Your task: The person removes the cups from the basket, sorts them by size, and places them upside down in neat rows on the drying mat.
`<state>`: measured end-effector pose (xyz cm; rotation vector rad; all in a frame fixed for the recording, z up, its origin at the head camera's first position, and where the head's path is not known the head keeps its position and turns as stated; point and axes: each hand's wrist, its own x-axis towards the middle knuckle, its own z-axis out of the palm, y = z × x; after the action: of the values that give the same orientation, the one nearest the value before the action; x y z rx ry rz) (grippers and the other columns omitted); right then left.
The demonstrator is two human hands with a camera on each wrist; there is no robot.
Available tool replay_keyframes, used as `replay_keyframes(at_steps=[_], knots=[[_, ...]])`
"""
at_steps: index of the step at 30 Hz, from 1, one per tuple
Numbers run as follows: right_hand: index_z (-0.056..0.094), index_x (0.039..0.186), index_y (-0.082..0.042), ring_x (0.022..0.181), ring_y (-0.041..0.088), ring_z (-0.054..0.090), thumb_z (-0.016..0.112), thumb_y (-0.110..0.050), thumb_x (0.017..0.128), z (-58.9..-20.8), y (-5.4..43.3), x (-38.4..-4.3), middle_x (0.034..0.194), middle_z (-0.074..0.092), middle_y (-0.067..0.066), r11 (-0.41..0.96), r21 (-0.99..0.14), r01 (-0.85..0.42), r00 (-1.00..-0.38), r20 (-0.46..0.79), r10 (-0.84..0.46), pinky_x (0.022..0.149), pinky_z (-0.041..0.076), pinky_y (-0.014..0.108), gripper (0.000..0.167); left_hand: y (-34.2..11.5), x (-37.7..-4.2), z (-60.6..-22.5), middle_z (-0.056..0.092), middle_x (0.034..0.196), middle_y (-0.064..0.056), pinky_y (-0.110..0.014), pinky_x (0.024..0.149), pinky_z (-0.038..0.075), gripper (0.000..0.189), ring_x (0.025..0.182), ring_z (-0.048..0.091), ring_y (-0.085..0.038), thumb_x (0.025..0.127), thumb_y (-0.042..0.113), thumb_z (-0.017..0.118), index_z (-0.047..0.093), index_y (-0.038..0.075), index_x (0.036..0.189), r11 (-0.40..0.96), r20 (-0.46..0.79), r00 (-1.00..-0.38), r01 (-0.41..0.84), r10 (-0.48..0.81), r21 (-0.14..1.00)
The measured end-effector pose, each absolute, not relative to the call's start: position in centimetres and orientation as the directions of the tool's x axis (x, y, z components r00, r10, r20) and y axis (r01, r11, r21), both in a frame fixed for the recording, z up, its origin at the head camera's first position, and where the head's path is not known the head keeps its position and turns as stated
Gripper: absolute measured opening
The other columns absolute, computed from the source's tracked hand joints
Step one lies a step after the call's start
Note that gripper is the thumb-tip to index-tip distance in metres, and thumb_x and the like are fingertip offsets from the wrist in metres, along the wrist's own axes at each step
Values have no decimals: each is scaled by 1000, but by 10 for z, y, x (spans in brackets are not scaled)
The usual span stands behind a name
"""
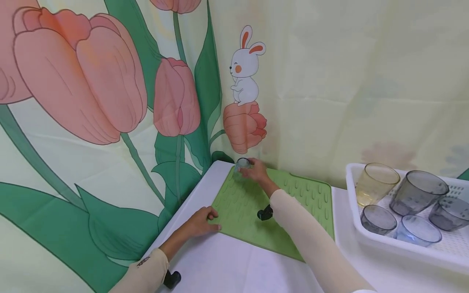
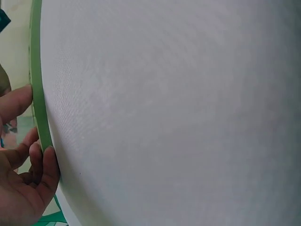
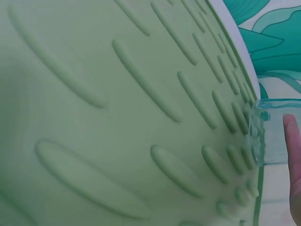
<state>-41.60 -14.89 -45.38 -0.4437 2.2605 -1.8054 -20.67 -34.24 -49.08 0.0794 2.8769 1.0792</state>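
A small clear bluish glass (image 1: 242,164) stands at the far left corner of the green draining mat (image 1: 238,215). My right hand (image 1: 256,171) grips it from its right side. In the right wrist view, a finger (image 3: 292,155) lies along the wall of the glass (image 3: 270,136), whose base meets the ridged mat. My left hand (image 1: 200,221) rests at the mat's near left corner, thumb and fingers spread apart. Seen from the left wrist, its fingertips (image 2: 49,155) touch the mat's green edge (image 2: 40,113).
A white plastic basket (image 1: 370,240) on the right holds several glasses, among them an amber glass (image 1: 377,185), a grey glass (image 1: 417,193) and a blue glass (image 1: 417,232). A curtain with tulips and a rabbit (image 1: 244,77) hangs close behind the white-covered table (image 1: 234,268).
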Motion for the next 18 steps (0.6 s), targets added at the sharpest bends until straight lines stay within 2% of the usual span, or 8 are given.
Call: replay_keyframes(at_steps=[6, 13, 18], knots=[[40, 148, 3, 108, 40, 69, 74, -9, 91, -456, -149, -415, 143, 49, 23, 180, -981, -76, -924, 2, -382, 86, 59, 37, 68, -339, -205, -491, 55, 99, -7, -35, 79, 45, 38, 92, 51, -20, 83, 19, 81, 62, 2, 111, 752, -72, -995, 5, 70, 659], [41, 146, 2, 100, 35, 72, 75, -14, 91, -454, -152, -418, 142, 50, 22, 277, -948, -153, -931, 45, -362, 82, 60, 35, 67, -339, -205, -488, 55, 98, -8, -36, 80, 45, 38, 91, 51, -20, 83, 19, 82, 61, 2, 110, 759, -75, -996, -9, 52, 651], [41, 146, 2, 102, 35, 72, 75, -14, 90, -453, -154, -419, 144, 50, 21, 285, -945, -159, -930, 46, -365, 84, 60, 37, 67, -339, -206, -488, 54, 97, -7, -35, 80, 45, 37, 90, 50, -19, 83, 19, 82, 61, 2, 110, 756, -82, -996, -21, 43, 654]])
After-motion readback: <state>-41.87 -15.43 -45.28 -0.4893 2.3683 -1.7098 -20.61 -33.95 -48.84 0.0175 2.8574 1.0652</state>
